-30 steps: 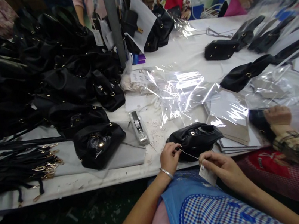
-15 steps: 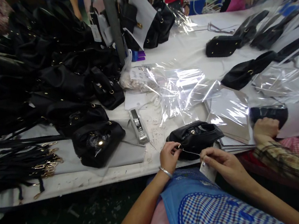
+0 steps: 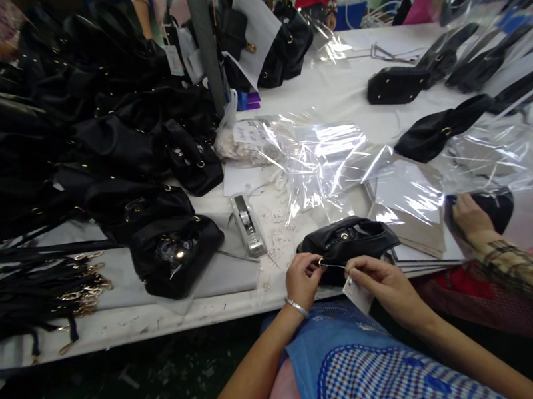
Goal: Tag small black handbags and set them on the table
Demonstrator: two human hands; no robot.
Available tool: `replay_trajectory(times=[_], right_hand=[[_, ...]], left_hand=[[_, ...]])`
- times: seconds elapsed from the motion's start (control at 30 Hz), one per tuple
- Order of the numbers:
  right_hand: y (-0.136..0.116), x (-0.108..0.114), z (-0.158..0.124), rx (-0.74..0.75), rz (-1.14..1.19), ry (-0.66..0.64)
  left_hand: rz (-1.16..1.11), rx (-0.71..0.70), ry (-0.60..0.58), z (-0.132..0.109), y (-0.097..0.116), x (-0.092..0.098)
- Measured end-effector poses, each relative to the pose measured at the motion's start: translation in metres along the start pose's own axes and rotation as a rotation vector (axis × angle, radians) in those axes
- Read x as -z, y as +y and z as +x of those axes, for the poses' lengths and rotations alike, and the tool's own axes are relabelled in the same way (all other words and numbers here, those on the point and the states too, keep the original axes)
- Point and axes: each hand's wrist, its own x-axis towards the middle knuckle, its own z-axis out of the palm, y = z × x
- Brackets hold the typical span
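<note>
A black handbag (image 3: 348,240) with gold rings lies at the table's front edge before me. My left hand (image 3: 304,281) pinches the gold ring at the bag's left end. Between the two hands runs a thin pale string (image 3: 332,266), one end at that ring. My right hand (image 3: 378,283) is closed on the string's other end, and a white hang tag (image 3: 358,294) dangles beneath its fingers.
Many black handbags (image 3: 125,134) are heaped at left, with straps (image 3: 23,295) in front. A boxed metal tool (image 3: 249,226), clear plastic bags (image 3: 325,156) and card sheets (image 3: 413,203) lie nearby. A metal post (image 3: 205,40) rises behind. A co-worker's hand (image 3: 471,214) touches a bag at right.
My right hand has moved left toward the ring, bringing the hang tag with it. My left hand stays at the ring. The co-worker's hand at right has shifted up over the bag.
</note>
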Motion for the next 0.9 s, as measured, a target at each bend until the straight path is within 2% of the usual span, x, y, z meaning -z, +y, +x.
replay_trajectory(times=[0.13, 0.27, 0.43, 0.53, 0.63, 0.77, 0.9], right_hand=[[0.019, -0.009, 0.008, -0.046, 0.073, 0.010], [0.036, -0.014, 0.010, -0.049, 0.125, 0.031], [0.050, -0.008, 0.005, -0.004, 0.162, -0.060], [0.054, -0.007, -0.001, 0.068, 0.049, -0.041], [0.054, -0.010, -0.003, 0.118, -0.116, -0.020], [0.056, -0.018, -0.001, 0.156, -0.179, 0.027], [0.058, -0.023, 0.002, 0.170, -0.203, 0.047]], left_hand=[[0.031, -0.024, 0.016, 0.003, -0.005, 0.000], [0.043, -0.033, -0.030, -0.001, -0.008, 0.009], [0.065, 0.040, -0.049, -0.012, -0.007, 0.040], [0.037, 0.140, -0.060, -0.014, 0.000, 0.061], [0.035, 0.176, -0.077, -0.011, 0.015, 0.074], [0.091, 0.139, -0.027, -0.003, 0.041, 0.071], [-0.115, 0.210, 0.008, 0.002, 0.061, 0.053]])
